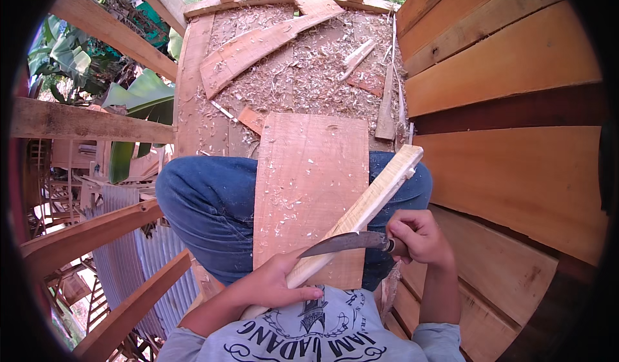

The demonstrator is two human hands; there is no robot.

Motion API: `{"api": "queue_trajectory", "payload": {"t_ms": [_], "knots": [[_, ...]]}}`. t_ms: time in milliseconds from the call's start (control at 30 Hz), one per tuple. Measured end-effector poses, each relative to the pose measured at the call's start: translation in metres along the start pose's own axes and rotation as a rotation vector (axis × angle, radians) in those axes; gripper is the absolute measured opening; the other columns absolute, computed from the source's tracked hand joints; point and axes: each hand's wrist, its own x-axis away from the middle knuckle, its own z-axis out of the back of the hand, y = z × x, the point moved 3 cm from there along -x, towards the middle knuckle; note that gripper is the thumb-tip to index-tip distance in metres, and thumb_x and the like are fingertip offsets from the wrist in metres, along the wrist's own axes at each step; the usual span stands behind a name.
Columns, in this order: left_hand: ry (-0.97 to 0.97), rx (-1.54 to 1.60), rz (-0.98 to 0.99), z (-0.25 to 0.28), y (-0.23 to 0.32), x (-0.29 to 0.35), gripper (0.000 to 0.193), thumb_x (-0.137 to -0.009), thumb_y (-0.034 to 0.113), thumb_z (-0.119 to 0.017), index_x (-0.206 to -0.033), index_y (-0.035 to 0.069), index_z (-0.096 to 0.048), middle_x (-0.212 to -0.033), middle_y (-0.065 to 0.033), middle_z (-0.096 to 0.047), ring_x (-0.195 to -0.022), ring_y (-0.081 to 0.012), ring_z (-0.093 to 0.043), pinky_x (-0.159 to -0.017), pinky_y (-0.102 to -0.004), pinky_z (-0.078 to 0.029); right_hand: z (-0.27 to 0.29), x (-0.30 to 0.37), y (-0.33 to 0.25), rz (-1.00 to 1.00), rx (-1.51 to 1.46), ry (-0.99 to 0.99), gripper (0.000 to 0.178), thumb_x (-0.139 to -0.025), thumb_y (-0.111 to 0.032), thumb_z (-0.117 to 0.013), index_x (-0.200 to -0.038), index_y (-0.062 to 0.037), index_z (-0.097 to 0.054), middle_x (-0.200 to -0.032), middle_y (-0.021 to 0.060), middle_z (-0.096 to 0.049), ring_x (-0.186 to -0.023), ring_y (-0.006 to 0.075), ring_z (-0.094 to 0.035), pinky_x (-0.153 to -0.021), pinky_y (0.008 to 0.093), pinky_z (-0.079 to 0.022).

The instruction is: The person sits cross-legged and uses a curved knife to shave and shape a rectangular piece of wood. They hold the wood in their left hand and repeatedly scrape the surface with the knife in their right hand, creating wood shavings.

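My right hand (pixel 418 236) is closed round the wooden handle of a machete-like knife (pixel 351 243). Its dark, curved blade points left and lies across a pale strip of wood (pixel 371 201). Gripping the lower part of that strip is my left hand (pixel 280 283), close to the blade's tip. The strip slants from my belly up to the right, past my right knee. Beneath it a wide flat board (pixel 309 175) rests between my legs, with wood chips scattered on it.
Shavings (pixel 303 52) cover the plank floor ahead. A long cut board (pixel 258 49) lies on them, with a narrow offcut (pixel 385 107) farther right. Plank walling (pixel 503 181) rises on my right. Wooden rails (pixel 90 122) stand on the left, above corrugated metal sheets (pixel 148 259).
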Motion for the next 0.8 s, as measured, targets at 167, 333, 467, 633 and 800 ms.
{"api": "queue_trajectory", "payload": {"t_ms": [167, 333, 467, 633, 800], "knots": [[0.035, 0.010, -0.191, 0.009, -0.007, 0.000, 0.070, -0.075, 0.025, -0.076, -0.130, -0.002, -0.043, -0.094, -0.0096, -0.061, -0.083, -0.0136, -0.057, -0.074, -0.0267, -0.046, -0.033, 0.010, 0.018, 0.112, -0.044, -0.254, 0.020, -0.090, -0.019, -0.059, -0.083, -0.0006, -0.054, -0.054, -0.0014, -0.048, -0.044, 0.0040, -0.047, -0.040, 0.0203, -0.035], [0.045, 0.086, -0.056, 0.013, -0.014, 0.001, 0.071, -0.072, 0.024, -0.078, -0.129, -0.002, -0.044, -0.073, 0.0001, -0.054, -0.065, -0.0069, -0.050, -0.059, -0.0225, -0.041, -0.021, 0.017, 0.003, 0.233, 0.085, -0.052, 0.022, -0.086, -0.021, -0.061, -0.084, 0.0004, -0.056, -0.058, -0.0007, -0.050, -0.042, 0.0053, -0.045, -0.038, 0.0217, -0.036], [0.047, 0.102, -0.081, 0.012, -0.013, 0.001, 0.071, -0.072, 0.023, -0.078, -0.129, -0.002, -0.044, -0.070, 0.0012, -0.052, -0.063, -0.0061, -0.049, -0.057, -0.0222, -0.039, -0.014, 0.006, -0.006, 0.426, 0.449, 0.288, 0.014, -0.086, -0.014, -0.061, -0.085, -0.0001, -0.057, -0.058, 0.0032, -0.052, -0.050, 0.0093, -0.052, -0.045, 0.0249, -0.038], [0.062, 0.057, -0.062, 0.008, -0.008, 0.001, 0.072, -0.072, 0.024, -0.078, -0.129, -0.002, -0.044, -0.069, 0.0004, -0.052, -0.063, -0.0070, -0.050, -0.057, -0.0231, -0.040, -0.042, 0.015, -0.016, 0.586, 0.674, 0.342, 0.020, -0.086, -0.016, -0.059, -0.078, 0.0018, -0.052, -0.056, 0.0131, -0.048, -0.044, 0.0186, -0.047, -0.044, 0.0305, -0.037], [0.094, -0.014, -0.046, 0.006, -0.001, -0.002, 0.071, -0.072, 0.025, -0.078, -0.128, -0.002, -0.044, -0.073, -0.0029, -0.055, -0.065, -0.0086, -0.052, -0.059, -0.0236, -0.042, -0.004, -0.002, -0.021, 0.335, 0.500, 0.587, 0.025, -0.085, -0.019, -0.061, -0.072, -0.0002, -0.050, -0.053, 0.0126, -0.047, -0.046, 0.0234, -0.052, -0.046, 0.0321, -0.039]]}}
